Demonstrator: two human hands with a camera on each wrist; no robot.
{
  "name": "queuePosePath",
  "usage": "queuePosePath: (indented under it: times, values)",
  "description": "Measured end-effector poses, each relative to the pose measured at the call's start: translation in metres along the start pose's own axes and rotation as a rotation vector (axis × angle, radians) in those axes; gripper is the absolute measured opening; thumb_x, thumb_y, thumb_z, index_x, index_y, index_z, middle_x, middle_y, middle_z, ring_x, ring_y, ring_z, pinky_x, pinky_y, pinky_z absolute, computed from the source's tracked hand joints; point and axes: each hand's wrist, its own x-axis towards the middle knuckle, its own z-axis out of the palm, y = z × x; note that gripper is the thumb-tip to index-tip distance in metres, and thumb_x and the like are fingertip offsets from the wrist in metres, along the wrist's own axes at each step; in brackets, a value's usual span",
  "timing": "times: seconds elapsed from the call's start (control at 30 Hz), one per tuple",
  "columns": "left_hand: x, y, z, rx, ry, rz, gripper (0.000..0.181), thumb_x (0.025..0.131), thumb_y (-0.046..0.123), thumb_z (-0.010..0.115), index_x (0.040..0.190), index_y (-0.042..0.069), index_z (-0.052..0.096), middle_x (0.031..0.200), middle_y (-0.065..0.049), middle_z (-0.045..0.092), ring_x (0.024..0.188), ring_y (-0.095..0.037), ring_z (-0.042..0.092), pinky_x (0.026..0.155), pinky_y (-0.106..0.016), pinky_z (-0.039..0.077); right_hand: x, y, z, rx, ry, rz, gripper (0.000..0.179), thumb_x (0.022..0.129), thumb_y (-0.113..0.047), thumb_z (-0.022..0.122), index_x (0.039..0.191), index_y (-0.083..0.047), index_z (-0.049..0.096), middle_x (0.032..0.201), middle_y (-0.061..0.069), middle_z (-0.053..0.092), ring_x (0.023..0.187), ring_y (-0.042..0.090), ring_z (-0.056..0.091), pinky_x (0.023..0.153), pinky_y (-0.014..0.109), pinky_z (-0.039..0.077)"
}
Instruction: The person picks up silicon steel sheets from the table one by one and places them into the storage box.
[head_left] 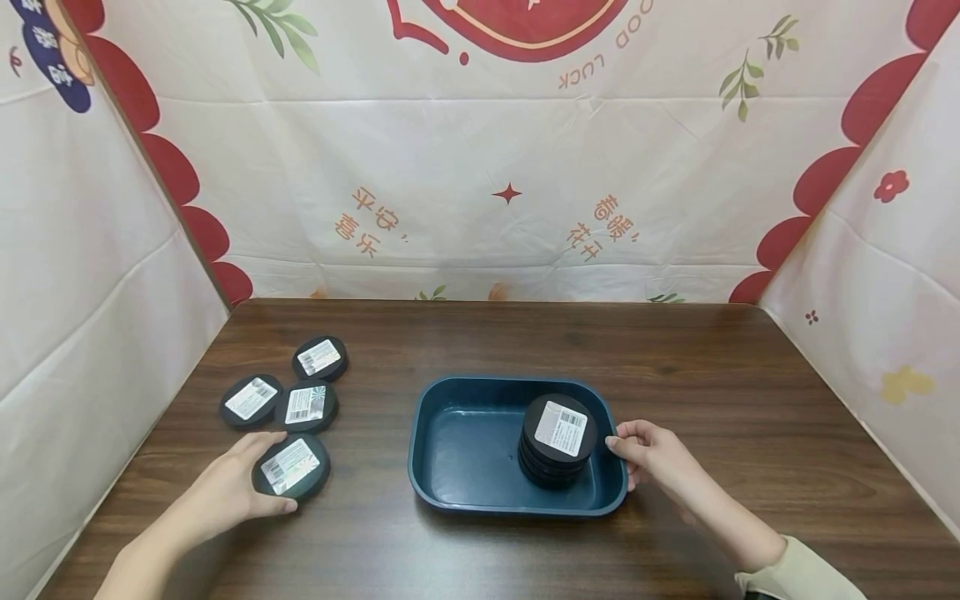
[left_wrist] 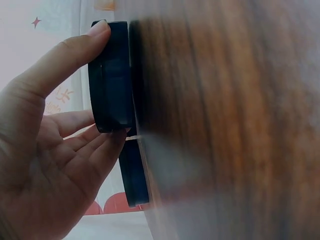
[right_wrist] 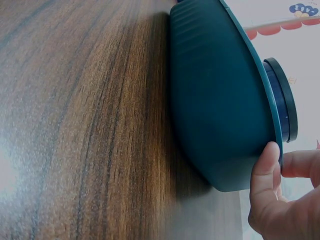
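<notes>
My left hand [head_left: 237, 486] grips a flat round black box [head_left: 292, 467] with a white barcode label on top, thumb on the near side and fingers on the far side. In the left wrist view the box [left_wrist: 112, 80] shows edge-on, close to the table; whether it touches the wood I cannot tell. My right hand [head_left: 654, 454] pinches the right rim of a dark teal tray [head_left: 465, 506]. Inside that tray, toward its right end, stands a stack of similar round boxes [head_left: 558, 442]. The right wrist view shows the thumb against the tray's outer wall [right_wrist: 220, 100].
Beyond the left hand, three more labelled round boxes lie close together: a left one [head_left: 251, 400], a middle one [head_left: 306, 406] and a far one [head_left: 320, 358]. The brown wooden table [head_left: 675, 358] is bordered by a printed white cloth [head_left: 465, 150] at the back and sides.
</notes>
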Motion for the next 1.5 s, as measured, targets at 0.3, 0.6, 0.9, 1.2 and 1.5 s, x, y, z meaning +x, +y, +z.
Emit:
queuePosePath:
  times: [0.3, 0.6, 0.9, 1.2, 1.5]
  values:
    - [0.002, 0.009, -0.004, -0.007, 0.044, 0.025, 0.094, 0.054, 0.052, 0.084, 0.126, 0.002, 0.050, 0.124, -0.018, 0.051, 0.110, -0.043, 0.052, 0.087, -0.059, 0.041, 0.000, 0.000, 0.000, 0.006, 0.000, 0.002, 0.036, 0.092, -0.017, 0.055, 0.111, 0.010, 0.042, 0.073, 0.005, 0.050, 0.059, 0.015, 0.051, 0.055, 0.028, 0.050]
    - [0.007, 0.024, -0.010, -0.050, 0.083, 0.047, 0.093, 0.054, 0.051, 0.085, 0.127, 0.005, 0.048, 0.126, -0.015, 0.048, 0.109, -0.038, 0.052, 0.087, -0.056, 0.042, 0.001, 0.000, 0.000, 0.012, -0.002, 0.010, 0.035, 0.093, -0.017, 0.055, 0.111, 0.010, 0.043, 0.073, 0.005, 0.051, 0.060, 0.015, 0.051, 0.056, 0.029, 0.050]
    - [0.017, 0.043, -0.016, -0.067, 0.046, 0.059, 0.092, 0.056, 0.049, 0.085, 0.128, 0.005, 0.048, 0.125, -0.013, 0.049, 0.111, -0.034, 0.051, 0.089, -0.056, 0.041, 0.001, -0.002, 0.000, 0.007, 0.000, 0.011, 0.034, 0.093, -0.017, 0.055, 0.111, 0.010, 0.043, 0.073, 0.005, 0.051, 0.060, 0.016, 0.051, 0.056, 0.029, 0.050]
    - [0.022, 0.057, -0.017, -0.073, 0.025, 0.105, 0.088, 0.058, 0.044, 0.085, 0.127, 0.005, 0.048, 0.126, -0.013, 0.048, 0.110, -0.033, 0.052, 0.088, -0.054, 0.042, 0.003, -0.002, 0.000, 0.000, -0.007, 0.005, 0.033, 0.092, -0.017, 0.054, 0.109, 0.009, 0.043, 0.073, 0.005, 0.052, 0.060, 0.016, 0.051, 0.056, 0.030, 0.050]
    - [0.035, 0.076, -0.019, -0.082, -0.019, 0.119, 0.089, 0.059, 0.049, 0.083, 0.129, 0.008, 0.046, 0.129, -0.011, 0.046, 0.110, -0.029, 0.049, 0.087, -0.051, 0.044, 0.001, -0.002, 0.001, 0.008, 0.001, 0.009, 0.033, 0.093, -0.015, 0.054, 0.110, 0.010, 0.042, 0.073, 0.006, 0.051, 0.060, 0.016, 0.051, 0.055, 0.028, 0.049]
